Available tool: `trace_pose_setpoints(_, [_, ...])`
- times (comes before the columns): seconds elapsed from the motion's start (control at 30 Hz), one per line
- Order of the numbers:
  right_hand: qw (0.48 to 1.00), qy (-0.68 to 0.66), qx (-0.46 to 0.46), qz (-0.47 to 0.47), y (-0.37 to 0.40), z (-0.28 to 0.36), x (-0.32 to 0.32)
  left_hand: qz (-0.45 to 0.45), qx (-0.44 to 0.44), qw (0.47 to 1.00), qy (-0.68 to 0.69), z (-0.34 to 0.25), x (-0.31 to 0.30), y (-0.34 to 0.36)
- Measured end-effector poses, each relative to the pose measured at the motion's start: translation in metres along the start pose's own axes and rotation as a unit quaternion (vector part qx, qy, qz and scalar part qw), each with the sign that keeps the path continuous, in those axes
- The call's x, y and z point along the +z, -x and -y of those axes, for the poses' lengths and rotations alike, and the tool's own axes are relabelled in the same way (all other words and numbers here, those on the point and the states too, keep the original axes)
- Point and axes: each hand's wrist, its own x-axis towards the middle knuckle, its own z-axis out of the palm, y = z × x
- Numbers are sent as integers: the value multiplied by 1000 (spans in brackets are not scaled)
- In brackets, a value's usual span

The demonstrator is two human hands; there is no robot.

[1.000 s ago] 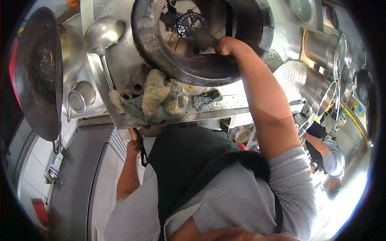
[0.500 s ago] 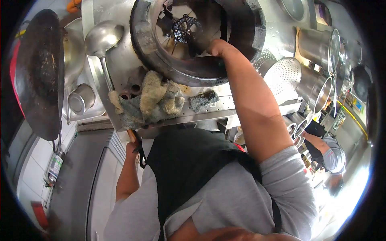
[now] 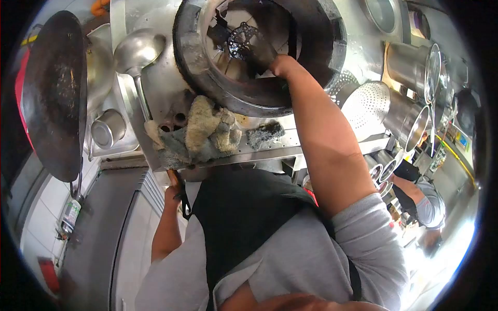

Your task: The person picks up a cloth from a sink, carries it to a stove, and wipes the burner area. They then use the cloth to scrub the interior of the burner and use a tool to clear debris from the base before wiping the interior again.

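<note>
My right hand (image 3: 284,66) reaches into the round opening of a blackened wok burner (image 3: 238,98). Its fingers look closed around a dark, smeared thing (image 3: 263,56) whose kind I cannot make out. Just left of that thing, inside the opening, a wet, shiny burner head (image 3: 243,40) with holes shows. My left hand (image 3: 173,195) is low at the counter's front edge, closed by an orange-brown, handle-like piece (image 3: 173,178) and a black part. Most of its fingers are hidden. Worn cloths (image 3: 199,127) and a frayed grey scouring pad (image 3: 265,135) lie on the front ledge.
A large ladle (image 3: 139,52) rests left of the burner, near a metal cup (image 3: 108,128). A dark wok (image 3: 54,96) stands at far left. Perforated strainers (image 3: 369,102) and steel pots (image 3: 407,62) line the right. Another person (image 3: 428,199) is at far right.
The whole view has shifted slightly right and down. Within the burner opening, my right hand and the dark thing have moved only a little. My left hand stays by the edge.
</note>
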Motion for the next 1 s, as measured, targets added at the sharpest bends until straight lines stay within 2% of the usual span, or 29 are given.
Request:
trace_pose_setpoints(0.07, [999,-29,14,-15,-16,-5,13,14,71,969,-234,-51,-12,1])
trace_pose_setpoints(0.13, [997,-59,28,-28,-17,-4,15,16,-38,998,-56,53,6,-6])
trace_pose_setpoints(0.17, [999,-44,22,3,-9,0,5,3,-91,995,32,95,14,-9])
trace_pose_setpoints(0.2, [999,-30,15,33,-5,2,0,3,-91,995,32,80,11,-8])
trace_pose_setpoints(0.27, [999,-44,23,18,-14,-2,12,25,-75,991,-106,21,0,-3])
trace_pose_setpoints(0.4, [998,-61,26,14,-9,1,7,21,-104,991,-79,10,1,-5])
trace_pose_setpoints(0.5, [997,-62,46,27,-12,3,7,18,-89,990,-111,-33,-6,-1])
trace_pose_setpoints(0.57, [997,-59,43,27,-21,0,14,18,-68,976,-205,-57,-9,-1])
trace_pose_setpoints(0.63, [997,-56,40,27,-25,-1,14,22,-61,971,-231,-55,-9,-3])
trace_pose_setpoints(0.7, [998,29,-38,41,-26,-3,11,26,-53,965,-256,-52,-8,-5])
trace_pose_setpoints(0.73, [998,28,-38,40,-18,-1,4,10,-94,979,-178,-45,-7,-5])
trace_pose_setpoints(0.77, [998,-43,43,13,-6,-1,-1,-3,-136,986,-100,-38,-6,-3])
trace_pose_setpoints(0.8, [986,-113,119,-17,3,3,-11,-4,-136,986,-100,-42,-8,-1])
trace_pose_setpoints(0.87, [990,-93,98,-29,8,0,-29,52,19,943,-329,-52,-14,-4])
trace_pose_setpoints(0.9, [994,-74,78,-31,12,1,-29,55,15,943,-329,-50,-15,2])
trace_pose_setpoints(0.97, [994,-61,71,-53,16,10,-35,18,71,947,-313,-32,-10,-3])
trace_pose_setpoints(1.0, [996,-55,60,-31,17,13,-37,17,72,947,-312,-22,-7,-4])
